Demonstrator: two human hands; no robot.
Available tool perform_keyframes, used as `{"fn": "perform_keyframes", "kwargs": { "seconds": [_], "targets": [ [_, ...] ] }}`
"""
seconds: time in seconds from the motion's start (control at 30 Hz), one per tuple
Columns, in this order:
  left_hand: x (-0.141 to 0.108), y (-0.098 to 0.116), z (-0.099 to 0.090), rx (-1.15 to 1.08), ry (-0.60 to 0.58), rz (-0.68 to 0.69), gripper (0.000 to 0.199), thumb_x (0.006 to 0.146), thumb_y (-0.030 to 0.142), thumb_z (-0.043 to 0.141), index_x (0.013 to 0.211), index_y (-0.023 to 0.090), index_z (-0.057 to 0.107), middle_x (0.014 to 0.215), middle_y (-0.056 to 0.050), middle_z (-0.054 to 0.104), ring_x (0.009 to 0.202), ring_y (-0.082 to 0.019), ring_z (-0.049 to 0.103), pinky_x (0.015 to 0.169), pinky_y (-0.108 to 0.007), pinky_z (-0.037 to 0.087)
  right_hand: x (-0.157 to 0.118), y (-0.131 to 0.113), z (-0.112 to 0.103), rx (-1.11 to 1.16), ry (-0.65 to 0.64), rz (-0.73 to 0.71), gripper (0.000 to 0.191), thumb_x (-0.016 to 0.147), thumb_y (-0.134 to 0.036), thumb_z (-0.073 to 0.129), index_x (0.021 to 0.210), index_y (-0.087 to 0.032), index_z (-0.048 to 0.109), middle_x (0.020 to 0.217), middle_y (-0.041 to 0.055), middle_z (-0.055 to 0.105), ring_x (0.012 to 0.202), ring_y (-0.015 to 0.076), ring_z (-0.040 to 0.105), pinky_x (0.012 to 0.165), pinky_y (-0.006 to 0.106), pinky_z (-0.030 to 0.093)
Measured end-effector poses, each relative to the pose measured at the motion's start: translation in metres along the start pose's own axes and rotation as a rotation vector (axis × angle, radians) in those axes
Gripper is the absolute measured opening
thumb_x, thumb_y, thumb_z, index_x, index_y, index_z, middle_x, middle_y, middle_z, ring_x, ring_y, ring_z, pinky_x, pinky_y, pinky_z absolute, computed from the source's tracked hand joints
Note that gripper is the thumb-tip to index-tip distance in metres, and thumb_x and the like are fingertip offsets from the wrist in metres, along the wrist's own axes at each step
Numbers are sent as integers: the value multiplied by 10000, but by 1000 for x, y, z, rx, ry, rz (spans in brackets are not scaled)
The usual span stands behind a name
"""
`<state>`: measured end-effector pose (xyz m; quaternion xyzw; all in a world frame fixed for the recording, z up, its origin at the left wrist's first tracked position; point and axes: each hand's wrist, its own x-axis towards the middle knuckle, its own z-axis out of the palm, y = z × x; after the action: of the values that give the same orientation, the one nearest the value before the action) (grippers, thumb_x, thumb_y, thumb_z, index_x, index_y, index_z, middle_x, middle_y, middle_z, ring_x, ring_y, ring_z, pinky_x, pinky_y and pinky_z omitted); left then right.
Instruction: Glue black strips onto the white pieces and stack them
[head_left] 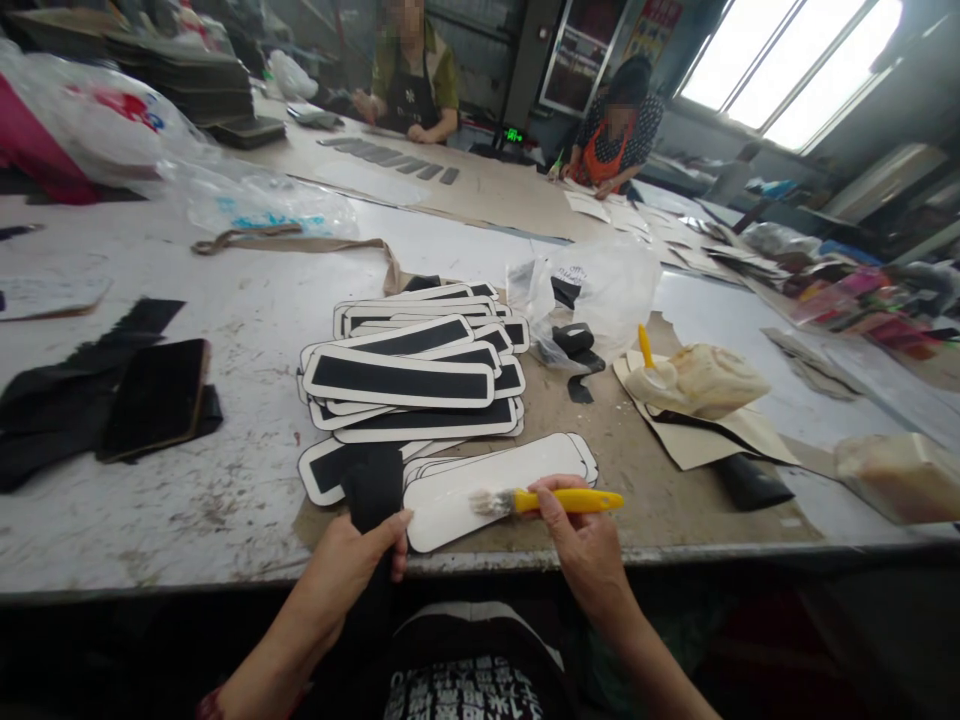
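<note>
A: Take the white strip (517, 468) as the clock's centre. Where does it lie?
B: At the table's near edge, over a few similar strips on a brown sheet (667, 490).
A: And the grips?
B: The right hand (589, 540) pinches the yellow brush (574, 500) between thumb and fingers, bristles on the strip. The left hand (352, 565) has its thumb at the strip's left end, beside a black band (375, 490); I can't tell which it pinches.
A: What's the surface like?
B: The white table (247, 500) is scuffed and stained. At eleven o'clock there's a loose pile of black-centred strips (397, 380); between nine and ten, a phone (154, 400) on dark cloth. A clear bag (622, 290) sits at one, a pale plastic container (720, 378) at two.
A: The room?
B: A workshop: someone in green sleeves (412, 85) just before twelve, someone in an orange apron (615, 125) near one, and a bright slanted window (787, 60) farther off, past one.
</note>
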<state>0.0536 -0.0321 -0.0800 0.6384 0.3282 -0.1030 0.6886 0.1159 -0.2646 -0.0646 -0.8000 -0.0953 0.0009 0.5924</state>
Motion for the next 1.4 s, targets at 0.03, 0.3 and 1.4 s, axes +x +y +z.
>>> {"fn": "perform_keyframes", "kwargs": {
  "seconds": [0.03,0.3,1.4],
  "targets": [
    [0,0,0,1,-1,-3,413,589,543,695,467,166,581,441,-28,568,438,-149,504,483,-258,426,3,3,-8,-52,63,5,269,880,-432,576,892,-165,609,804,62,668,689,196,674,643,318,578],
    [-1,1,3,-49,40,21,380,594,497,711,504,149,587,447,-21,567,428,-129,507,454,-233,428,12,-9,-57,-346,348,-42,291,865,-453,585,942,-174,619,818,64,674,726,210,673,613,308,529],
    [-74,7,28,-187,-213,139,464,744,557,664,585,126,600,496,-36,569,446,-118,506,478,-224,377,-4,-66,58,321,-558,421,408,667,-516,727,682,-190,481,450,-85,465,385,57,394,404,192,279]
  ]
}}
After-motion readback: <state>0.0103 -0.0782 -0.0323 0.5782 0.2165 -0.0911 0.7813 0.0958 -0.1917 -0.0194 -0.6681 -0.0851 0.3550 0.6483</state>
